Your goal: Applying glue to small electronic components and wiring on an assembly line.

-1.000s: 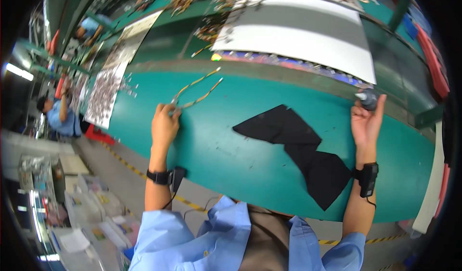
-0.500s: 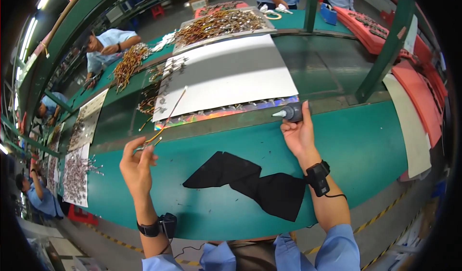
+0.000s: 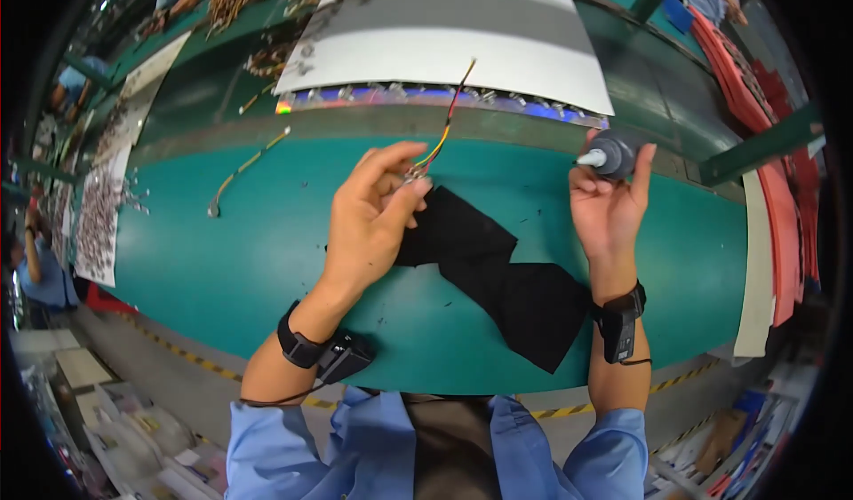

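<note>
My left hand (image 3: 369, 211) pinches a small metal part (image 3: 416, 174) between thumb and fingertips. From that part a wire lead (image 3: 449, 120) of red, yellow and black strands rises up and away to the right. Below these fingers a folded black cloth (image 3: 533, 309) lies on the green work surface (image 3: 240, 260). Over to the right, my right hand (image 3: 609, 202) is wrapped round a dark grey squeeze bottle (image 3: 619, 155). The bottle lies tilted, its white nozzle pointing left towards my left hand. Another wire lead (image 3: 249, 164) rests on the green surface, left of my left hand.
Beyond the ledge lies a large white sheet (image 3: 444, 38), with a row of small metal parts (image 3: 391, 91) along its near edge. A sheet crowded with parts (image 3: 99, 225) is at far left. Red trays (image 3: 746, 100) and a green post (image 3: 764, 145) stand right. Co-workers sit beyond.
The view has tilted downward. My left hand has come rightward to the cloth with the wired part. A wire lead now lies on the surface at left. The bottle stays in my right hand.
</note>
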Tool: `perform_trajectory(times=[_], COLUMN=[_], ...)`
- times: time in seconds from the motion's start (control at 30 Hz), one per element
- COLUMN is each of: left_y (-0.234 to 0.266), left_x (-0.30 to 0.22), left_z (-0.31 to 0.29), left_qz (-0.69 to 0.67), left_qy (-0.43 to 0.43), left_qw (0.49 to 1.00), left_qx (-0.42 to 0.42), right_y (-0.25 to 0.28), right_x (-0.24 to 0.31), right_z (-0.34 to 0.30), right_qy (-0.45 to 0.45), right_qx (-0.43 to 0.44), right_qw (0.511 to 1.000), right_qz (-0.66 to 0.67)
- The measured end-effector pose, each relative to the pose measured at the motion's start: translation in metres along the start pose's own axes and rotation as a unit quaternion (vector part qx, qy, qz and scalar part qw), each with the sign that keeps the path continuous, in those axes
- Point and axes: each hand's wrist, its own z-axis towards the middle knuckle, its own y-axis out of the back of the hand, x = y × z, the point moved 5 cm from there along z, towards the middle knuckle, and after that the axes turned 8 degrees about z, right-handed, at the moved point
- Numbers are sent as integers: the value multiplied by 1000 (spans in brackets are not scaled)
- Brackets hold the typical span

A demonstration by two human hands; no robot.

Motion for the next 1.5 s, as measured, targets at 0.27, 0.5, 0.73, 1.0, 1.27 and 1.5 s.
perform_trajectory(times=[0.27, 0.5, 0.73, 1.0, 1.27, 1.5], left_y=[-9, -13, -13, -18, -15, -21], left_x=[-5, -2, 0, -3, 3, 5], left_z=[-10, -13, -17, -18, -20, -23], left_qz=[36, 39, 46, -115, -109, -184], left_qy=[-62, -102, 39, 46, 105, 79], left_qw=[997, 993, 997, 992, 988, 980], left_qx=[18, 33, 50, 13, 41, 22], right_y=[-2, -12, -23, -28, -35, -37], right_x=[-18, -23, -24, -20, -21, -23], right_z=[-8, -19, -36, -47, -60, -64], right_qy=[-28, -16, 46, 102, 212, 268], right_qx=[19, 39, 69, 109, 119, 127], right_qw=[998, 995, 980, 954, 893, 858], right_qz=[-45, -93, -180, -261, -379, -420])
